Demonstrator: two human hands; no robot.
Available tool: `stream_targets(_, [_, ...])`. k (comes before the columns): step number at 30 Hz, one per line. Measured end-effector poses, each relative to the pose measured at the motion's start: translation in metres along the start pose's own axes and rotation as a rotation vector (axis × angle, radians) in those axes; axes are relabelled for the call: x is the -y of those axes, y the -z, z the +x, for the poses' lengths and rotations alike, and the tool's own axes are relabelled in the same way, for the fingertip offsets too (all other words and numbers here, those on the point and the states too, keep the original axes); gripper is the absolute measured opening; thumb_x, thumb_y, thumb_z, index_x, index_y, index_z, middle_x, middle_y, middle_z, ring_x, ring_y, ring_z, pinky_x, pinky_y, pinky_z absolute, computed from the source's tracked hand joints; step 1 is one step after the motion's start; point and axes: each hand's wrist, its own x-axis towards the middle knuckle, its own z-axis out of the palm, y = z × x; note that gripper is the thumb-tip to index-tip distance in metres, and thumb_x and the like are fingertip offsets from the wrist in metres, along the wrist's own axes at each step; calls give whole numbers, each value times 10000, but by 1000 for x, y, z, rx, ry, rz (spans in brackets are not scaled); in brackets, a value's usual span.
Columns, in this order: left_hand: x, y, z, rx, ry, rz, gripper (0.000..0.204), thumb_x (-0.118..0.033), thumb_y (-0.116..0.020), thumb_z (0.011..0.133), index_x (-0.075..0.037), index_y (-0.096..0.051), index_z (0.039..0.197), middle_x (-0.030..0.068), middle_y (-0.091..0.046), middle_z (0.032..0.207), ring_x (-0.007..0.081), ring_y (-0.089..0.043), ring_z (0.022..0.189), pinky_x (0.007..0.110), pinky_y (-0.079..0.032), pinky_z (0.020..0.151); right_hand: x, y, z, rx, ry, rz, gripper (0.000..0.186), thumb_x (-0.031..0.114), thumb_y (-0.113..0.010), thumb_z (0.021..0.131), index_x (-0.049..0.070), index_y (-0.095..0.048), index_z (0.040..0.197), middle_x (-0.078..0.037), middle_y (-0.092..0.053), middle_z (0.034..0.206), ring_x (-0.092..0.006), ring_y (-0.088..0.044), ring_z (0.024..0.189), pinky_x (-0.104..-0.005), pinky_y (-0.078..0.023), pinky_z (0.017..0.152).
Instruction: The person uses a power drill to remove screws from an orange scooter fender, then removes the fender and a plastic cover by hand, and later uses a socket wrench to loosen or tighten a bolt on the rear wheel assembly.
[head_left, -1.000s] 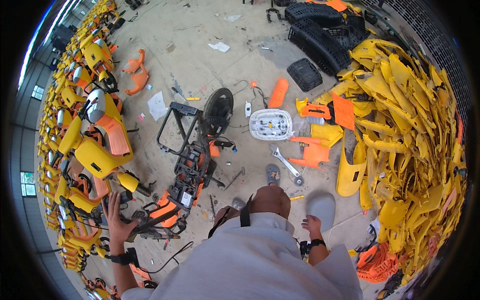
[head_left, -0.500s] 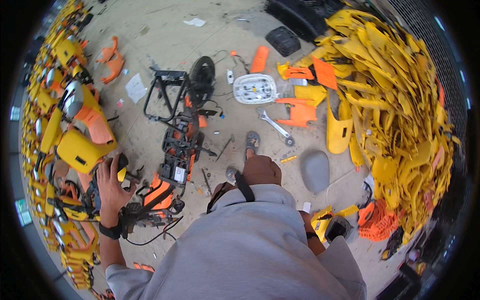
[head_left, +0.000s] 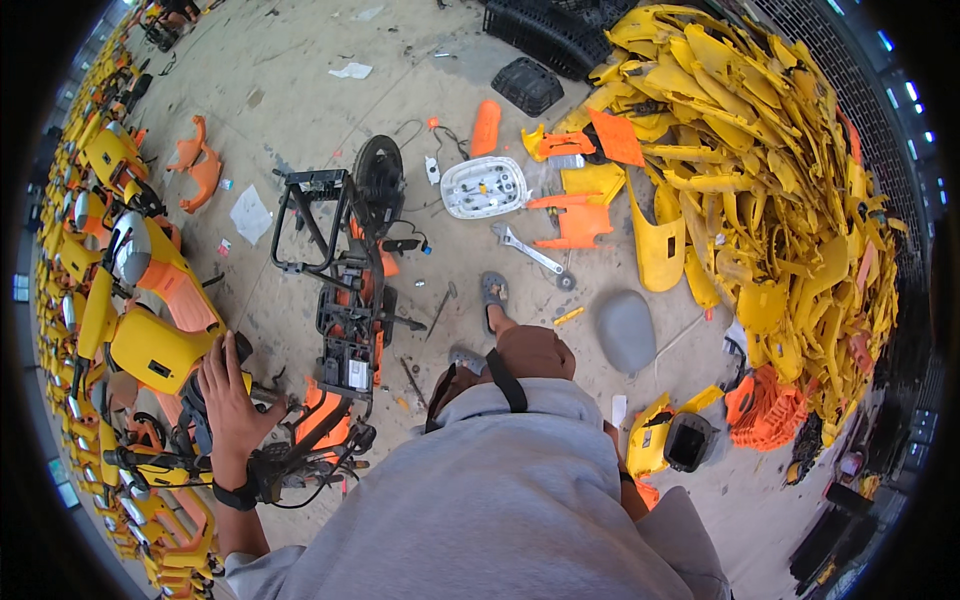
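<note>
The left hand (head_left: 238, 408) is stretched out, its fingers nearly straight and close together and its thumb held well out to the right; it pinches nothing that shows. A black band (head_left: 238, 494) circles its wrist. Whether the palm rests on the dark parts under it is hidden. Just ahead of and left of its fingertips stands a yellow scooter (head_left: 150, 352), with orange panels and a silver front.

Right beside the same hand, ahead and to the right, is the stripped scooter frame (head_left: 345, 335). An orange panel (head_left: 322, 420) sits at its near end, just past the thumb; its black wheel (head_left: 378, 182) is at the far end.

The right hand (head_left: 611, 437) is almost wholly behind the shirt, so I cannot tell how its fingers are set. Just to its right are a yellow shell (head_left: 650, 440) and a dark lamp (head_left: 690, 442). Ahead of it lies a grey oval cover (head_left: 625, 332).

Farther ahead, between the two hands, come a wrench (head_left: 530, 250), a white tray (head_left: 486, 188) and an orange strip (head_left: 486, 127). Well beyond the right hand, ahead and to the right, rises a heap of yellow panels (head_left: 770, 200); farthest ahead are black crates (head_left: 550, 40).
</note>
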Motion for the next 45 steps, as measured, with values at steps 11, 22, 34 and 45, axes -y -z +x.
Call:
stream_targets(11, [-15,-26,7,-336,276,54,477,-304,-604,785,-38,-477,1160,159,-478,1086,338,-426,1064,454,-263,983,111,68,28,40,3,-117,268,187,-558,810,-5,-630,983,-148,-654,838,-213,-637,705,-300,-502,604])
stream_targets(22, [-10,-39,47,-575,477,-34,133,-102,-567,815,-8,-613,897,114,-610,886,276,-561,890,390,-373,894,238,119,176,244,18,61,233,155,-501,864,-16,-591,994,-135,-639,786,-191,-607,608,-288,-509,545])
stream_targets(34, [-23,-36,58,-436,632,127,191,-82,-468,868,1,-567,1009,134,-566,1077,289,-485,1099,409,-304,991,315,189,333,241,-43,51,225,163,-513,856,-13,-583,979,-133,-627,756,-206,-616,557,-285,-495,470])
stream_targets(45, [-5,-82,24,-845,1311,269,418,27,-381,840,-15,-433,1253,150,-390,1338,313,-320,1267,410,-245,1036,408,165,369,298,-93,76,203,147,-514,843,-7,-578,959,-125,-620,716,-218,-618,540,-294,-487,463])
